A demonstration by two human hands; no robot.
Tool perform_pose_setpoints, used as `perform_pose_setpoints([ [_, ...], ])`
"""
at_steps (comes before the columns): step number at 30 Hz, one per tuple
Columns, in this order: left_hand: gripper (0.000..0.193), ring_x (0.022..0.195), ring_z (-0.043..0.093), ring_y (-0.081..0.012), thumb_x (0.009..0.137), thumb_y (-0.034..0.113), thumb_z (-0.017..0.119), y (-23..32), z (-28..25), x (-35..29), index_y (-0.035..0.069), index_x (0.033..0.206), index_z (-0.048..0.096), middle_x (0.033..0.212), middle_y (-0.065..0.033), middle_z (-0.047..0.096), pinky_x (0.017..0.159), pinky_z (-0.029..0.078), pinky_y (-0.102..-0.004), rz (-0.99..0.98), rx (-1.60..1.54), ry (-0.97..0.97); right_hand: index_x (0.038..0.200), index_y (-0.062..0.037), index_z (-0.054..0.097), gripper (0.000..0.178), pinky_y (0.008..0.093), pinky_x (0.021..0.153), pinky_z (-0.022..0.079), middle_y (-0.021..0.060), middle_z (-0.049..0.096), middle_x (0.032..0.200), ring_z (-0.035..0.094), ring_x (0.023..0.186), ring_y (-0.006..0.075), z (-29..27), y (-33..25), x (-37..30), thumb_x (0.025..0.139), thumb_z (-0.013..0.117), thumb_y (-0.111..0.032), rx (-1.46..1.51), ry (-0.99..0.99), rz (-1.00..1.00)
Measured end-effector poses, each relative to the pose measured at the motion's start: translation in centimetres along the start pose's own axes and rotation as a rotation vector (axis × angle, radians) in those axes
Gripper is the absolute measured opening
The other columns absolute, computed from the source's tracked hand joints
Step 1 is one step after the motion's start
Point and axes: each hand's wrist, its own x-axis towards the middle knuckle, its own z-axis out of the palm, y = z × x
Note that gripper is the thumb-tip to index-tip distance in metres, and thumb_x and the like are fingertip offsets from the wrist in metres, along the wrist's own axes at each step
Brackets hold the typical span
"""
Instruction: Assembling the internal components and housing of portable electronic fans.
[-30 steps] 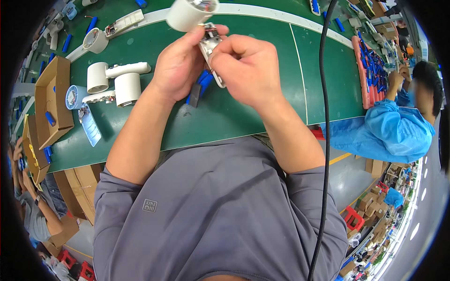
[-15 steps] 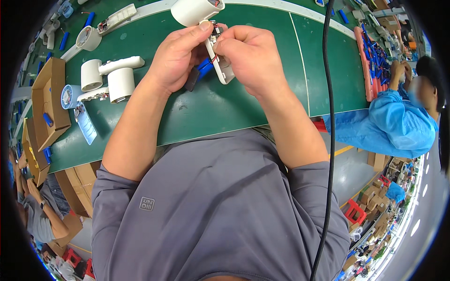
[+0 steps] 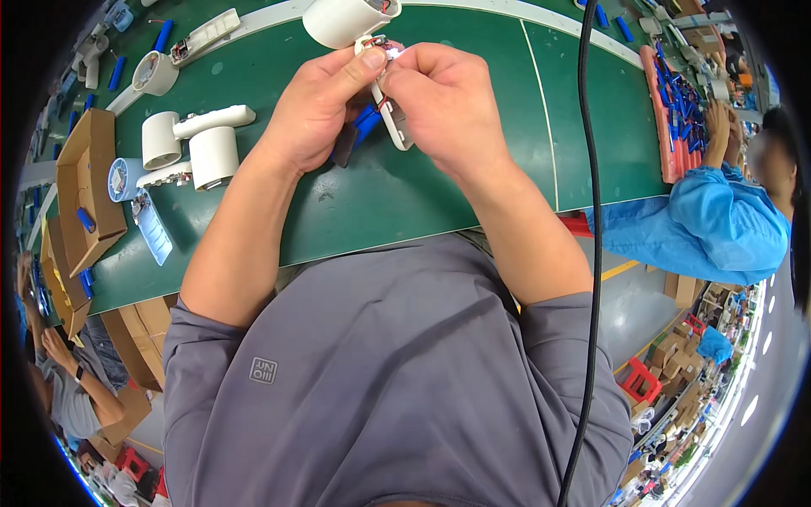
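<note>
At the far middle of the table, my left hand [image 3: 317,110] is closed around a white handheld housing [image 3: 395,127], its thumb on the handle near the wide cylindrical head [image 3: 342,21]. The handle lies open, with a small circuit board and red wires at its neck. My right hand [image 3: 452,110] is closed too, thumb and forefinger pinched against the handle just below the board. A small white light glows by those fingertips. From the handle hangs a blue cylindrical battery [image 3: 367,123] on red wire, beside a flat black piece [image 3: 345,145]. What lies under my fingers is hidden.
More white housings [image 3: 215,156] and a light blue one [image 3: 152,224] lie left on the green table [image 3: 405,198]. Cardboard boxes [image 3: 106,160] stand beyond them. A black cable [image 3: 596,186] hangs at right, before a blue-clad co-worker [image 3: 718,220] and a pink tray [image 3: 659,127] of batteries.
A white light now glows at the board by my right fingertips. The housing has shifted slightly left and tilted. The co-worker at right has moved their hands and head.
</note>
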Motion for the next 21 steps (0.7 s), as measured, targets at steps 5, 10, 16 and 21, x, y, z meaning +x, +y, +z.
perform_pose_setpoints([
  [5,0.037,0.083,0.054,-0.0095,0.090,0.035,0.057,0.1,0.9,-0.4,0.002,0.106,0.061,0.089,-0.0018,0.060,0.075,0.044,-0.0252,0.035,-0.040,0.051,0.071,0.0021,0.058,0.010,0.0225,0.044,0.036,0.0019,0.055,0.063,0.046,0.053,0.0057,0.1,0.0,-0.2,0.080,0.057,-0.003,-0.017,-0.006,-0.012],
  [10,0.038,0.084,0.055,-0.0102,0.091,0.035,0.056,-0.2,0.9,0.0,0.002,0.108,0.060,0.091,-0.0023,0.060,0.077,0.044,-0.0256,0.044,-0.138,0.088,0.073,0.0024,0.060,0.010,0.0223,0.046,0.036,0.0017,0.056,0.064,0.047,0.054,0.0058,0.2,-0.3,0.1,0.080,0.058,-0.004,0.010,-0.026,0.009],
  [16,0.038,0.087,0.055,-0.0117,0.090,0.031,0.058,0.0,0.5,-0.1,0.001,0.114,0.056,0.095,-0.0027,0.060,0.080,0.043,-0.0277,0.168,-0.156,0.100,0.075,0.0024,0.062,0.010,0.0216,0.048,0.035,0.0000,0.056,0.064,0.046,0.057,0.0051,-0.6,-0.8,0.4,0.080,0.060,-0.006,-0.001,-0.106,0.068],
  [21,0.045,0.096,0.053,-0.0138,0.089,0.029,0.058,0.1,-0.4,0.0,-0.001,0.122,0.051,0.108,-0.0055,0.059,0.088,0.040,-0.0311,0.172,-0.098,0.056,0.076,0.0018,0.063,0.009,0.0211,0.047,0.033,-0.0011,0.055,0.064,0.044,0.055,0.0039,-0.4,-0.7,0.3,0.079,0.061,-0.006,0.023,-0.080,0.070],
])
